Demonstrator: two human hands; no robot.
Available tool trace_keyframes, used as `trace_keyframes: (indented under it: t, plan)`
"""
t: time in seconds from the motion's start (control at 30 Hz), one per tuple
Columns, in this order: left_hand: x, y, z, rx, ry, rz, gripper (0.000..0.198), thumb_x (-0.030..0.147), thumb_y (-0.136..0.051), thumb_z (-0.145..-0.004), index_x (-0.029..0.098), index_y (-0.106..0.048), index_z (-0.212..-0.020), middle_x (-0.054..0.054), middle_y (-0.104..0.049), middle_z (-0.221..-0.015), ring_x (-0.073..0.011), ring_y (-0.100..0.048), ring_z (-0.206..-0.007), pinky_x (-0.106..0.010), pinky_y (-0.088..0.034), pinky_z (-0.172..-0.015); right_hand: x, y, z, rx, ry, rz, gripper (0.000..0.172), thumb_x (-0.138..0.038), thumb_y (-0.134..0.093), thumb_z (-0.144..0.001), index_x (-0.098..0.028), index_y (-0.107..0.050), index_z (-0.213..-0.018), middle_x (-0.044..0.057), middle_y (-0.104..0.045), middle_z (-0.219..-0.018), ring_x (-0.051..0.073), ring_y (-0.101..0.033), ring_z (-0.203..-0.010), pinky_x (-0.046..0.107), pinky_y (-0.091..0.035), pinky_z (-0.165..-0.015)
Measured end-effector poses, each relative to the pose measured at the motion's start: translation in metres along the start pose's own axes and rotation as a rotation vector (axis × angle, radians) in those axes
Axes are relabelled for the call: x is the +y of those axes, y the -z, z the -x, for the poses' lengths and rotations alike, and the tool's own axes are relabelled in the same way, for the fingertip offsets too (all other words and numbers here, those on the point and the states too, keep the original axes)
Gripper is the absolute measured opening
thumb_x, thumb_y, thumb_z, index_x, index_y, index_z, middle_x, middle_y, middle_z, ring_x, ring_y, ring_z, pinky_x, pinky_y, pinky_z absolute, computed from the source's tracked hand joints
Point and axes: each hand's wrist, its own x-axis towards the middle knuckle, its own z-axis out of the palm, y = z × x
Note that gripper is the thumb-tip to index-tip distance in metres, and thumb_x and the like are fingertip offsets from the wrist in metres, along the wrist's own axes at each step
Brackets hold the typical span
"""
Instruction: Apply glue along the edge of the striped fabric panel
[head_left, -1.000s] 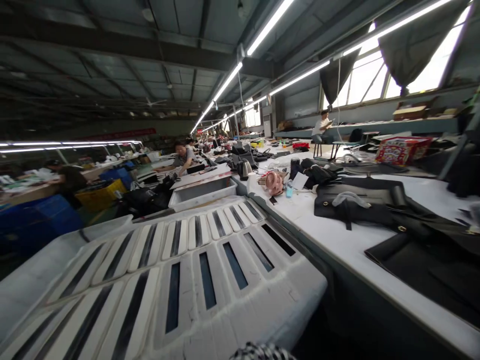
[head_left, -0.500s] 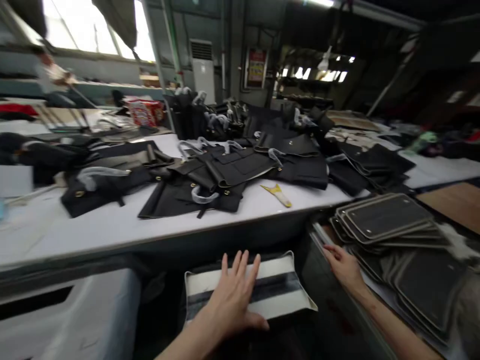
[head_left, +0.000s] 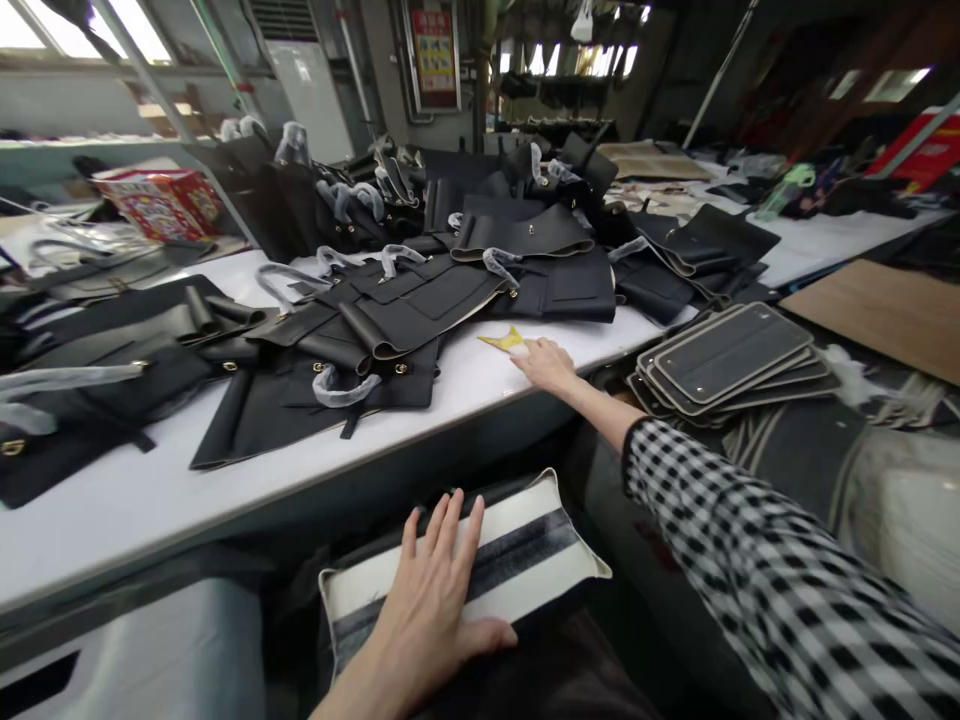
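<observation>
Black leather pieces (head_left: 427, 300) with wrapped handles (head_left: 341, 397) cover much of the white desk (head_left: 150, 500). Below them, the person's left hand (head_left: 435, 600), fingers apart, rests on a cream piece with a dark stripe (head_left: 517, 545). Farther right, a small yellow tool (head_left: 504, 340) lies on the desk, its end under the right hand (head_left: 547, 366); whether gripped cannot be told. Beyond, dark panels (head_left: 739, 355) lie stacked.

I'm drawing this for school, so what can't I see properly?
In the head view:
Part of the striped panel: hidden by the left hand.
One end of the yellow thing: covered by the right hand.
Writing on the wall poster: too small to read.
Pale handle, far left: cut off by the picture's edge.
</observation>
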Motion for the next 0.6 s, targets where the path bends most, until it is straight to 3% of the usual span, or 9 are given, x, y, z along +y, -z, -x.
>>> trace_keyframes:
  t: [0.1,0.17,0.27,0.37,0.43,0.5,0.6]
  plan:
    - [0.0,-0.001,0.0,0.012,-0.004,-0.01,0.124,0.074,-0.069,-0.061,0.022,-0.005,-0.153,-0.015,-0.003,-0.159,-0.0337,-0.01,-0.147,-0.061,-0.013,-0.117,-0.013,-0.025,-0.022,-0.05,-0.05,0.022,0.037,-0.037,-0.063,-0.089,-0.012,-0.059,-0.116,0.014,-0.051,-0.129,0.031,-0.046,-0.12,0.051,-0.038,-0.101]
    - [-0.001,0.002,-0.002,-0.002,-0.006,-0.011,0.125,0.075,-0.069,-0.06,0.022,-0.006,-0.154,-0.015,-0.006,-0.159,-0.035,-0.013,-0.147,-0.061,-0.015,-0.117,-0.011,-0.028,-0.03,-0.067,-0.108,0.007,0.033,-0.031,-0.061,-0.091,-0.013,-0.057,-0.119,0.013,-0.047,-0.134,0.031,-0.044,-0.123,0.052,-0.037,-0.103]
    - [-0.004,0.013,-0.007,-0.046,-0.032,0.017,0.126,0.08,-0.067,-0.058,0.024,-0.008,-0.154,-0.014,-0.013,-0.159,-0.0365,-0.02,-0.145,-0.06,-0.022,-0.115,0.005,-0.013,-0.034,-0.095,-0.21,-0.078,0.03,-0.029,-0.058,-0.094,-0.013,-0.056,-0.12,0.013,-0.048,-0.133,0.03,-0.045,-0.123,0.053,-0.037,-0.103]
    - [-0.009,0.029,-0.019,-0.007,-0.123,0.089,0.111,0.082,-0.053,-0.071,0.023,-0.008,-0.154,-0.011,-0.022,-0.158,-0.0316,-0.026,-0.144,-0.056,-0.024,-0.116,0.029,0.013,-0.017,-0.134,-0.31,-0.253,0.029,-0.03,-0.061,-0.091,-0.013,-0.057,-0.115,0.011,-0.055,-0.122,0.027,-0.052,-0.113,0.049,-0.043,-0.098]
    - [-0.009,0.042,-0.031,0.063,-0.215,0.16,0.095,0.077,-0.043,-0.082,0.021,-0.015,-0.153,-0.01,-0.029,-0.157,-0.0265,-0.028,-0.144,-0.051,-0.02,-0.119,0.042,0.024,0.02,-0.166,-0.391,-0.423,0.027,-0.03,-0.062,-0.091,-0.013,-0.057,-0.112,0.008,-0.06,-0.106,0.021,-0.059,-0.096,0.041,-0.05,-0.086]
    - [-0.002,0.057,-0.049,0.105,-0.328,0.271,0.083,0.071,-0.04,-0.088,0.018,-0.026,-0.15,-0.008,-0.039,-0.152,-0.0224,-0.033,-0.142,-0.043,-0.018,-0.121,0.047,0.027,0.078,-0.213,-0.491,-0.629,0.022,-0.028,-0.057,-0.093,-0.013,-0.055,-0.109,0.002,-0.059,-0.085,0.014,-0.058,-0.072,0.031,-0.052,-0.068]
    - [0.022,0.076,-0.083,0.004,-0.521,0.485,0.068,0.062,-0.034,-0.095,0.019,-0.032,-0.148,-0.005,-0.056,-0.138,-0.0189,-0.05,-0.129,-0.033,-0.032,-0.113,0.034,0.014,0.18,-0.315,-0.654,-0.947,0.017,-0.026,-0.053,-0.094,-0.01,-0.058,-0.093,-0.003,-0.049,-0.063,0.009,-0.048,-0.051,0.023,-0.044,-0.051]
